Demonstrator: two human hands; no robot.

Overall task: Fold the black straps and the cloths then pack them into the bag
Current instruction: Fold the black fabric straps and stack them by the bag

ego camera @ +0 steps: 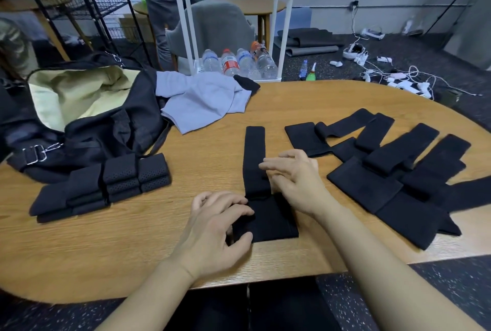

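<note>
**Strap under both hands on the bench**

While the left hand (212,227) pinches the wide end of a black strap (255,160) at the bench (106,251) front, the right hand (295,179) rests flat-fingered on its narrow length. Folded straps (106,184) lie beside the gaping bag (87,128); unfolded straps (393,168) spread right; grey cloths (204,99) sit behind.

Black straps (254,160), grey cloth (202,99), cream-lined black bag (87,128).
</note>
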